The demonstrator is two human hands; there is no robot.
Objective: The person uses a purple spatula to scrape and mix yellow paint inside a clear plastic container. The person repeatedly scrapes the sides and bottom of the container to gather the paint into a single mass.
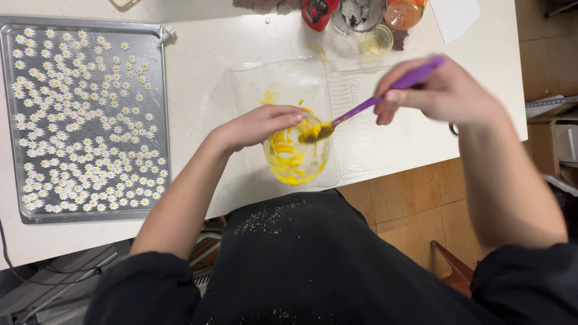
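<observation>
Left hand [256,125] grips glass bowl [296,157], frame centre; right hand [442,91] fingers closed on purple spatula [367,103]. Yellow icing mostly scraped, smears left.

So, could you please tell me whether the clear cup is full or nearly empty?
Nearly empty: the clear cup shows only yellow smears on its walls, which the purple spatula scrapes.

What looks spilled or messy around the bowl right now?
Yellow smears lie on the clear plastic sheet behind the clear bowl, outside it. The bowl's inside is streaked with yellow paste. The left hand grips the rim; the right hand holds a purple spatula. Nothing has tipped over.
</observation>
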